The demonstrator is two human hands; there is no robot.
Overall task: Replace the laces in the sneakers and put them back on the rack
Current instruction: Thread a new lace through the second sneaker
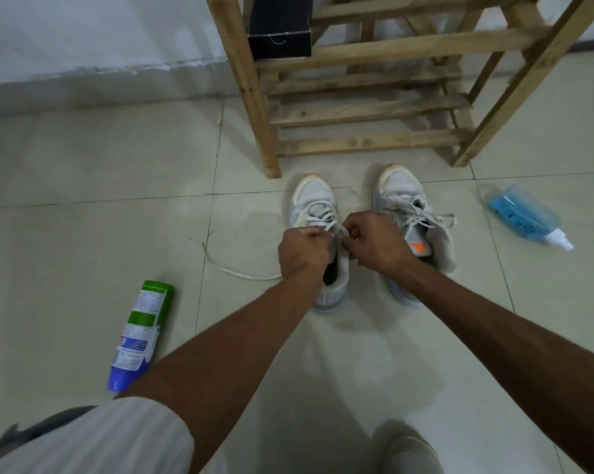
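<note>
You had a single camera, worn on your head, and it looked forward and steeply down at the tiled floor (83,234). Its wide angle took in the wooden rack (367,111) across the top edge. It sat close enough that your forearms ran up from the bottom edge to your left hand (302,249) and right hand (374,242), which pinched the lace (319,217) at mid-frame.

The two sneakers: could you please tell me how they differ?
The left hand and right hand pinch the lace of the left sneaker; neither holds the right sneaker. The right sneaker stands nearer the rack than the left sneaker. Both are pale grey, toes toward it.
</note>
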